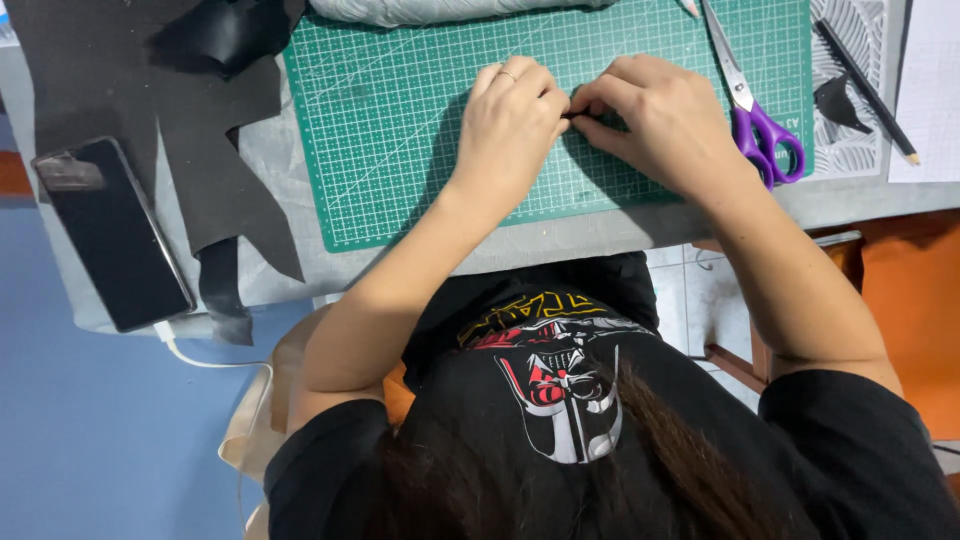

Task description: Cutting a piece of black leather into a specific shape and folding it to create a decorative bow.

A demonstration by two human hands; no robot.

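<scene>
Left hand (510, 125): at 12 o'clock on the mat (400, 140), fingers curled, pinching a small dark piece (572, 116) together with the right.
Right hand (665, 120): just right of the left, fingertips meeting it, clenched on the same piece.
Piece: between both thumbs, mostly hidden, over the green mat.
Scissors (750, 110): purple handles, at 1 o'clock, touching the right hand.
Phone (115, 235): at 9 o'clock.
Black sheet (190, 130): at 10 o'clock.
Pencil (865, 90): at 2 o'clock.
</scene>
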